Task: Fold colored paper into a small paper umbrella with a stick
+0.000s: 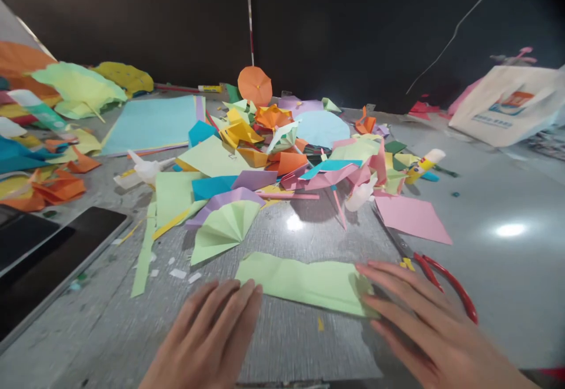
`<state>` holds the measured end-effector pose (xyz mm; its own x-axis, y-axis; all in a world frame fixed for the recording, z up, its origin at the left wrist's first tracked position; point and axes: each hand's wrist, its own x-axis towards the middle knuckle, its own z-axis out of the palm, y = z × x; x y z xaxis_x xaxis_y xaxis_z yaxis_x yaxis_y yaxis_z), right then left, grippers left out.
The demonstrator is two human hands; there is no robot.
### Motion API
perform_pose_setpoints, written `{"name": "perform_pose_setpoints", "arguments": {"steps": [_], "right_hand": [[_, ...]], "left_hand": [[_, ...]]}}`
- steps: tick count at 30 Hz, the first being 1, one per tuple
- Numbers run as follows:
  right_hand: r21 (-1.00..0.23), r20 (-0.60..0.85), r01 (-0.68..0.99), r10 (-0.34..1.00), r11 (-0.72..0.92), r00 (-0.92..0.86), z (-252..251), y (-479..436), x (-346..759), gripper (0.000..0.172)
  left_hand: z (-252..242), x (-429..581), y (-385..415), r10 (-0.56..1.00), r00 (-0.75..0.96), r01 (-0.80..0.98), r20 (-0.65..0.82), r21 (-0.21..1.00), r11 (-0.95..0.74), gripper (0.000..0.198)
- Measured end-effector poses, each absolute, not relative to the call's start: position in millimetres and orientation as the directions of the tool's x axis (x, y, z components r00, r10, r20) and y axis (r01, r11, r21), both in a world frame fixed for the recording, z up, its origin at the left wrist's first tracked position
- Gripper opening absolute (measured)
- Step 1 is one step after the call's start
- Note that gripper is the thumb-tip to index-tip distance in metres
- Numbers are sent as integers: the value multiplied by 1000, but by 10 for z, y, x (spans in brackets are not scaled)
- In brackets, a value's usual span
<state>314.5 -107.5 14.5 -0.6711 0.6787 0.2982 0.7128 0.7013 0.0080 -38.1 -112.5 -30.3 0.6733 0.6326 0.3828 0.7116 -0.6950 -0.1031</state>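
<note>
A grey counter (507, 295) carries multicoloured folded paper pieces (286, 163), upper centre. A flat black-screened device (75, 259) lies lower left; the left hand (207, 330), grip uncurled, meets the pale-green rectangular paper strip (304, 280), lower centre; the right hand (424, 318), grip spread, touches its right end; red-handled metal scissors (461, 289), lower right.

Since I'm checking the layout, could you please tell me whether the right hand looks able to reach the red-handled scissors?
Probably yes: the right hand rests at the green paper, with the scissors close beside it and no object visible across their red handles.
</note>
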Motion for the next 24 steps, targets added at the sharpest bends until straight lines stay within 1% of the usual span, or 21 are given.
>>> {"name": "perform_pose_setpoints", "arguments": {"steps": [1,3,5,7,8,9,10,11,12,13,14,15,16,18,21,24], "right_hand": [[-35,267,695,677,718,-686,188,-1033,3083,32],[-177,179,661,685,729,-706,262,-933,2970,26],[-327,76,641,695,695,-715,303,-825,2880,16],[-413,-10,631,690,656,-724,307,-728,2819,14],[-436,-46,634,688,639,-725,300,-690,2801,14],[-449,-78,641,688,622,-722,291,-659,2789,14],[-459,-108,655,695,600,-711,283,-636,2782,13],[-471,-138,674,708,569,-693,279,-619,2779,13],[-485,-163,693,723,533,-671,281,-605,2777,12],[-505,-187,705,735,497,-652,289,-593,2774,12],[-527,-207,710,740,467,-640,303,-579,2771,13],[-548,-224,708,737,446,-638,322,-562,2768,13],[-569,-240,698,724,435,-647,345,-542,2765,15],[-602,-274,676,686,425,-674,395,-491,2765,16],[-643,-351,672,638,367,-686,462,-415,2781,12],[-664,-392,669,607,333,-691,495,-365,2798,14]], "left_hand": [[-270,-425,-1115,632,673,713,384,-111,-692,86],[-216,-470,-1109,627,668,721,400,-140,-679,91],[-182,-444,-1114,631,650,740,424,-165,-652,91],[-175,-344,-1128,651,612,771,448,-154,-618,85],[-185,-270,-1139,667,604,776,436,-132,-617,77],[-208,-182,-1151,633,620,751,464,-117,-650,75],[-242,-86,-1167,609,657,711,446,-96,-697,73],[-289,14,-1184,553,706,647,443,-84,-758,67],[-344,112,-1203,502,742,591,444,-81,-802,49],[-403,204,-1221,442,757,543,481,-87,-835,31],[-459,283,-1236,405,729,534,552,-88,-841,29],[-507,347,-1248,374,738,508,562,-98,-856,32],[-543,395,-1256,365,771,487,521,-114,-866,33],[-568,449,-1260,374,774,486,511,-101,-868,32],[-524,473,-1263,389,777,496,496,-102,-862,32],[-473,483,-1288,434,796,523,422,-118,-844,37]]}}
